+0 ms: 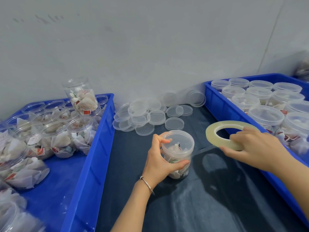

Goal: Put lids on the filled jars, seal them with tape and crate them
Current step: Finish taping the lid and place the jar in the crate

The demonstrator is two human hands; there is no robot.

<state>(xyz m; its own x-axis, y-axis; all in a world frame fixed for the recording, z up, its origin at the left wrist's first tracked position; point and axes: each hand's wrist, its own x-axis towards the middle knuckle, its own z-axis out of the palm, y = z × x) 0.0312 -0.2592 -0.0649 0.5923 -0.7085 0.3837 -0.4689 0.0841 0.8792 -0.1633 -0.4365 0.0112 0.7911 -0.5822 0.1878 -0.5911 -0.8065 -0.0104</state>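
A clear plastic jar [179, 148] filled with white sachets stands on the dark table cover at the centre, a clear lid on top. My left hand [158, 161] grips the jar from its left side, thumb across the front and a finger on the lid's rim. To the right, my right hand [252, 146] holds a large ring of clear tape [217, 128] by its near edge, lifted above the table beside the jar and apart from it.
A pile of loose clear lids [142, 114] lies behind the jar by the wall. The blue crate [93, 156] on the left holds several open filled jars. The blue crate [222, 104] on the right holds several lidded jars. A dark cover [200, 198] spans the table between them.
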